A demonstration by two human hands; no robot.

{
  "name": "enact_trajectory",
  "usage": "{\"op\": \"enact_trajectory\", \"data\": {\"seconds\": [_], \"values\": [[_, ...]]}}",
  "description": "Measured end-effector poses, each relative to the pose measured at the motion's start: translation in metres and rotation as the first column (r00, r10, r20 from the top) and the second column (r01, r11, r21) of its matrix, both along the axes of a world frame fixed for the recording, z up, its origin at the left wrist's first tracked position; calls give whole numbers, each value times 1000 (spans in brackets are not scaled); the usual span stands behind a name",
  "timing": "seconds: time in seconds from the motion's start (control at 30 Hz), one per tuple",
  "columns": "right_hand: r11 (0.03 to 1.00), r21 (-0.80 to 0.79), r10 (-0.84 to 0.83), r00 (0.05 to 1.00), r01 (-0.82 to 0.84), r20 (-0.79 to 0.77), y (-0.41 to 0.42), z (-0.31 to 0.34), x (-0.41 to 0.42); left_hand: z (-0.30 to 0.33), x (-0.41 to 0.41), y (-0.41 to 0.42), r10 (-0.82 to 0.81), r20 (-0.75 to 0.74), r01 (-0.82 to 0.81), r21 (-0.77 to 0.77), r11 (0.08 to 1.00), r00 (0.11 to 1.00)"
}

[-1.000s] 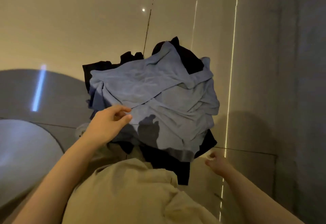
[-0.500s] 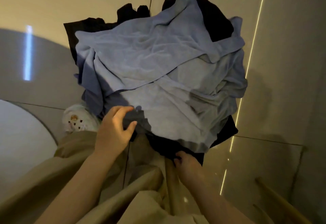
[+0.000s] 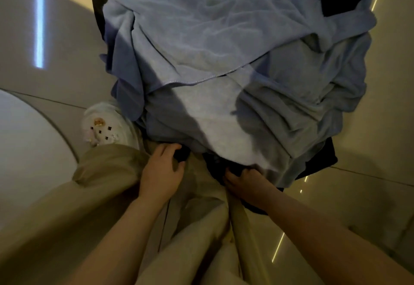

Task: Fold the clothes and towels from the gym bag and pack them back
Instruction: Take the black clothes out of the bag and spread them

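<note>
A crumpled heap of blue towels [image 3: 224, 49] lies on the tiled floor and fills the upper half of the view. Dark cloth [image 3: 324, 157] shows under the heap at its near and far edges. My left hand [image 3: 162, 172] is at the heap's near edge, its fingers curled round a fold of the dark cloth. Just to the right, my right hand [image 3: 244, 181] grips the dark cloth under the towel's hem. No gym bag is in view.
My beige trouser legs [image 3: 100, 206] take up the lower middle, and a white shoe [image 3: 105, 125] stands left of the heap. A pale round surface [image 3: 24, 132] curves in at the left. Glossy floor tiles [image 3: 376, 141] run along the right.
I have leaned in, so the heap looks much larger. Both hands moved down from the blue towel to the near edge and took hold of the dark cloth.
</note>
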State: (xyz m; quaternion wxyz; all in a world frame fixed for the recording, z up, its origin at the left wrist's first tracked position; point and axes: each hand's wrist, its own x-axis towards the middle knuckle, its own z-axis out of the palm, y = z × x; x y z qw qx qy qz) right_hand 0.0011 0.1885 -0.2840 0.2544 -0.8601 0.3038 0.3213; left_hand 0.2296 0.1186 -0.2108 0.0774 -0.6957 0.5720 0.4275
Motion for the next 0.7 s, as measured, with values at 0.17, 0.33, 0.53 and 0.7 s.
{"op": "enact_trajectory", "data": {"seconds": [0.17, 0.33, 0.53, 0.7], "values": [[997, 10, -74, 992, 74, 100, -3, 22, 9, -3, 3, 2, -82, -12, 81, -21, 996, 997], [966, -184, -116, 941, 182, 319, -9, 71, 3, 18, 0, -5, -69, -18, 68, -72, 995, 997], [848, -230, -296, 787, 477, 541, -42, 146, -29, 61, -15, -35, 53, -116, -68, -124, 990, 992], [720, 4, -531, 548, 694, 646, -64, 215, -49, 120, -38, -60, 18, -192, -25, -34, 999, 981]]}}
